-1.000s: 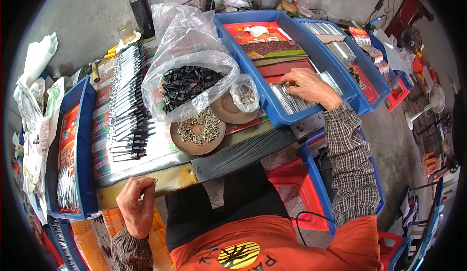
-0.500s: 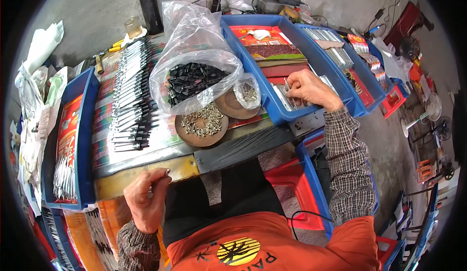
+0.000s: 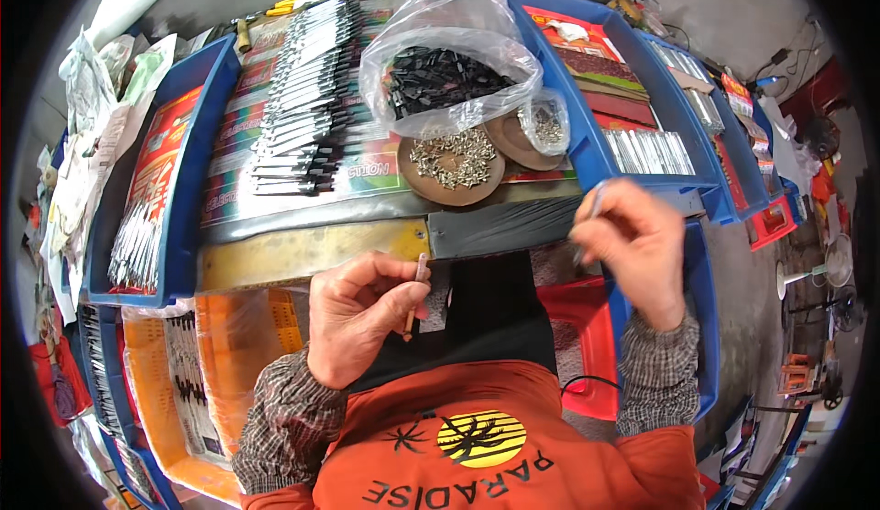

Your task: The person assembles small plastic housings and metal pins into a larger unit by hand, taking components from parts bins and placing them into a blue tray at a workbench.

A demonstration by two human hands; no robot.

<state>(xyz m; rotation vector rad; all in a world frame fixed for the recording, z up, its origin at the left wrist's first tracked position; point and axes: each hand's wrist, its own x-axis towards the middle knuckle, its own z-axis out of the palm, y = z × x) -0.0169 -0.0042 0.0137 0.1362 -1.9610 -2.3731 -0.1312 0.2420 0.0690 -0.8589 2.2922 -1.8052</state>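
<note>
My left hand [image 3: 353,318] is over my lap by the table's front edge. Its thumb and forefinger pinch a narrow strip [image 3: 422,269], whose ends show above and below the fingers. To the right, my right hand [image 3: 637,253] is curled in front of the blue tray's near edge. A slim, silvery metal piece [image 3: 598,200] shows at its fingertips, smeared by motion. Flat silver metal pieces [image 3: 649,153] lie in a row in the near end of the blue tray [image 3: 600,173]. Small metal pins [image 3: 469,175] fill a round brown dish [image 3: 435,197] between the hands, farther back.
A clear plastic bag [image 3: 376,98] holds black parts [image 3: 445,79]. Beside it lies a long row of silver-and-black pieces [image 3: 298,98]. Another blue tray [image 3: 188,235] with slim metal pieces stands at left. A red stool [image 3: 587,327] is under the table, an orange crate [image 3: 147,391] at lower left.
My right hand has left the tray of silver pieces and come nearer my body with one metal piece. My left hand has moved right and up. The view has shifted.
</note>
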